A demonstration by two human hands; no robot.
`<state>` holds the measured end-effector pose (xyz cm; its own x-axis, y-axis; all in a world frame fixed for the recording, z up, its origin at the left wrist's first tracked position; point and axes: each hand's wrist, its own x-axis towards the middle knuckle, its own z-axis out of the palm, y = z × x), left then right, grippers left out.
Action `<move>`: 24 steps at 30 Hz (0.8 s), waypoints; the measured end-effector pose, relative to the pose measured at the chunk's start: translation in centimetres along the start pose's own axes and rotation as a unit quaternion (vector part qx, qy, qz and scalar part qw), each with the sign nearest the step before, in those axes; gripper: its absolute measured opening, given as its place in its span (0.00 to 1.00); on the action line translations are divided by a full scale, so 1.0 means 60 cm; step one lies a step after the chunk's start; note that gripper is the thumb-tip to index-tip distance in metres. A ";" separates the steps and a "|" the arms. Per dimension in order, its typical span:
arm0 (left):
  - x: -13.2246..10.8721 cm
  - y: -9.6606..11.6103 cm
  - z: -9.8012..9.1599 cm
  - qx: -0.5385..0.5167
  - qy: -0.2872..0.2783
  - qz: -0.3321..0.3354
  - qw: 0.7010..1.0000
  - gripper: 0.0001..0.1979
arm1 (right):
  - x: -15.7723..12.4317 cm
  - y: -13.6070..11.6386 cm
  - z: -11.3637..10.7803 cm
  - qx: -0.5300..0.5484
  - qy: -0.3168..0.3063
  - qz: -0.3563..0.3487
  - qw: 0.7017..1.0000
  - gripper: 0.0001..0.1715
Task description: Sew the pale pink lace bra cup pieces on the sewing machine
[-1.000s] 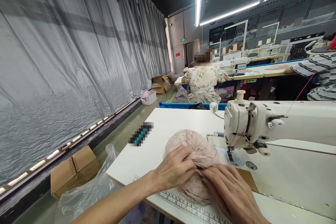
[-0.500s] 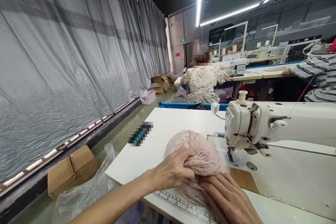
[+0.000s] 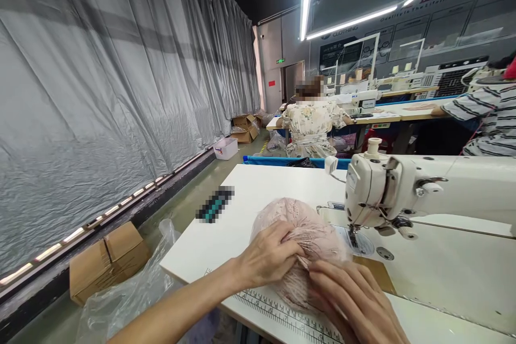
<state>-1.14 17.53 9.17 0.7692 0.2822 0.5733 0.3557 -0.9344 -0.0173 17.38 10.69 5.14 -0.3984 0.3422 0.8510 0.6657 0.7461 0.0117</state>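
Note:
A bundle of pale pink lace fabric (image 3: 294,220) lies on the white sewing table (image 3: 258,193), just left of the sewing machine's needle. My left hand (image 3: 270,255) is closed, its fingers pinching a fold of the lace on the near side of the bundle. My right hand (image 3: 355,301) lies beside it with fingers stretched flat, pressing on the lace at the table's front edge. A printed ruler strip (image 3: 282,318) runs along that edge under my hands.
A white sewing machine (image 3: 403,188) stands at the right of the table. A cardboard box (image 3: 107,260) and a clear plastic bag (image 3: 133,295) sit on the floor to the left, by a grey curtain. Other people work at tables behind.
Half a second ago my left hand had lifted a fold of the lace; now the fold is lowered onto the bundle. My right hand has slid up onto the fabric.

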 end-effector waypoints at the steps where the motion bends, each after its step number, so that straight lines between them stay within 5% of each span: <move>1: 0.002 -0.001 0.000 -0.001 0.002 -0.002 1.000 0.10 | -0.004 -0.003 0.001 -0.009 -0.008 -0.009 1.000 0.09; 8: 0.010 0.001 -0.006 0.001 0.001 0.003 1.000 0.12 | -0.028 -0.007 0.032 -0.079 -0.030 0.029 0.996 0.18; 15: 0.005 0.012 -0.007 -0.015 -0.044 0.033 0.998 0.16 | -0.015 0.007 -0.004 -0.001 -0.084 0.015 0.996 0.16; 24: 0.003 0.013 -0.007 -0.035 -0.025 0.024 0.999 0.15 | -0.025 0.026 -0.006 0.049 -0.071 0.011 0.996 0.15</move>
<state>-0.94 16.79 9.60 0.8108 0.2449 0.5317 0.2809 -0.9596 0.0137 19.27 11.14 4.06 -0.4742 0.4319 0.7672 0.6134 0.7871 -0.0639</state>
